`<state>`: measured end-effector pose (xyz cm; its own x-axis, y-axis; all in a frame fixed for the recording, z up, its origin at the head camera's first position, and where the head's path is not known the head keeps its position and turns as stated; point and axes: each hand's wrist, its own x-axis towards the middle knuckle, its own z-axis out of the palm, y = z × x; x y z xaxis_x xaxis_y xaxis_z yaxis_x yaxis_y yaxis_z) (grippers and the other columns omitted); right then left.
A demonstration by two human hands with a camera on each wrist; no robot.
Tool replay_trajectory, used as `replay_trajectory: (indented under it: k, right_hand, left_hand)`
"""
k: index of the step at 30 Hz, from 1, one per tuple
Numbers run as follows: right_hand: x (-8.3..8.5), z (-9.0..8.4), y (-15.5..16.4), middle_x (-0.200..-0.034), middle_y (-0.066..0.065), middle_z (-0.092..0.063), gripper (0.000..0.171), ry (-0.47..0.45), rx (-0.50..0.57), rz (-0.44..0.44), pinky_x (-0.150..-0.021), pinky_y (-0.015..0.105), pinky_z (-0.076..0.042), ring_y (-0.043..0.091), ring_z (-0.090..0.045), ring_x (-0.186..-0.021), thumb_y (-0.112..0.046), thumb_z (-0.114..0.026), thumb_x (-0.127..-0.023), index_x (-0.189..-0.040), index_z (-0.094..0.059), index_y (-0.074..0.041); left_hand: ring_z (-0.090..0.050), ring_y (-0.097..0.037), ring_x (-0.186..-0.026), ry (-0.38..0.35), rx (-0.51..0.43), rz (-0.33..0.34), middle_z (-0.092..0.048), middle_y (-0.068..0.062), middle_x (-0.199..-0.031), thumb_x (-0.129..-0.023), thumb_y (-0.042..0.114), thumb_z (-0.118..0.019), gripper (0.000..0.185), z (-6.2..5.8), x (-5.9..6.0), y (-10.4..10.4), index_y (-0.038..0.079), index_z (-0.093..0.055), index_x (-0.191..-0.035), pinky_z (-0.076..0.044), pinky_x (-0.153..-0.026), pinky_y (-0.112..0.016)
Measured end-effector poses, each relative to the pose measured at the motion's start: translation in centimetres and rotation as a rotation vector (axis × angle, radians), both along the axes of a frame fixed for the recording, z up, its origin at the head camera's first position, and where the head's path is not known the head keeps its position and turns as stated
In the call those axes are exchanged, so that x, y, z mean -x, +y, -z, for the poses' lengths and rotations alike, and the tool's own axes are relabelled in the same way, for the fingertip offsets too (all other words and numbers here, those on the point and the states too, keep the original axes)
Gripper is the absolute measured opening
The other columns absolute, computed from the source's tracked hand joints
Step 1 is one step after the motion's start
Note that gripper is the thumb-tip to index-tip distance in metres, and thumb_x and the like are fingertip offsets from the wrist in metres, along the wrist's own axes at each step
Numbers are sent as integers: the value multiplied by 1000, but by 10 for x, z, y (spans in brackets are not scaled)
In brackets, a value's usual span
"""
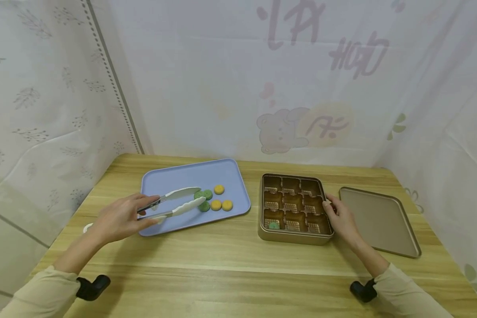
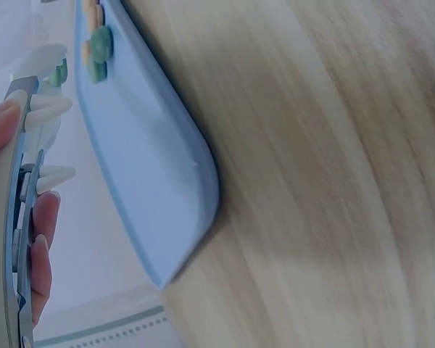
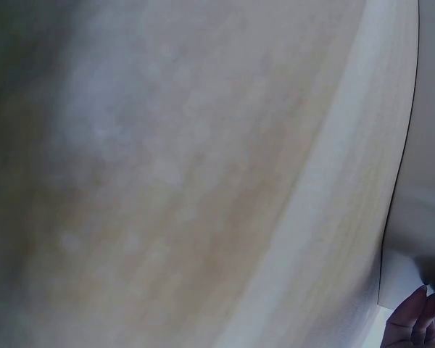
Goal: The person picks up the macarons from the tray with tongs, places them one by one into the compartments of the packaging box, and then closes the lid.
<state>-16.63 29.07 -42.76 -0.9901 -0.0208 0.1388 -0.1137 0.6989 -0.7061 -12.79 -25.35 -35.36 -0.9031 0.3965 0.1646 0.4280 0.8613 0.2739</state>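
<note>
Sleeves, two, cream (image 1: 39, 293), nearest the camera at seven and five o'clock, each with one black wrist fitting (image 1: 92, 288). Left hand (image 1: 121, 217): thumb and fingers pinching one pair of tongs (image 1: 187, 206), white-tipped, arms parted, tips at three o'clock of the hand. Right hand (image 1: 342, 220): thumb and forefinger gripping the rim of one gold box (image 1: 298, 238) at the box's three o'clock. Tray, blue (image 1: 171, 179), one, at the box's nine o'clock, bearing three green discs (image 1: 204, 206) by the tong tips and three yellow discs (image 1: 219, 189). Box insert: nine brown compartments, one further green disc (image 1: 274, 225) in that at seven o'clock. Gold lid (image 1: 381, 221), one, flat at the box's three o'clock. Surface: wood-grain table (image 1: 222, 282). Room: pale printed cloth (image 1: 206, 88) on three sides, one bear print (image 1: 280, 132) at one o'clock, lettering above. Contact between tongs and green discs cannot be told; right hand's remaining fingers hidden; white piece (image 1: 88, 227) by the left wrist mostly covered, unidentifiable; right wrist view largely blurred, its hand cut off at four o'clock.
</note>
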Motion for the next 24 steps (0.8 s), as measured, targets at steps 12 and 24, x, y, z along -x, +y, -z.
replay_trajectory:
  k: [12, 24]
  right_hand:
    - [0, 1, 0, -99, 22, -62, 48, 17, 17, -4, -64, 23, -43, 1, -48, -75, -21, -44, -105, -141, -43, 10]
    - [1, 0, -1, -94, 20, -62, 46, 24, 9, 14, -63, 23, -41, 2, -46, -71, -20, -45, -104, -140, -46, 9]
  left_hand:
    - [-59, -12, -75, 46, 0, 13, -71, -8, -106, -81, 33, -78, 53, -6, 5, 17, 9, -66, -127, -43, -59, -28]
    - [-59, -8, -72, 117, -58, 108, -70, -5, -104, -80, 28, -78, 49, -10, 15, 50, 10, -68, -125, -43, -58, -24]
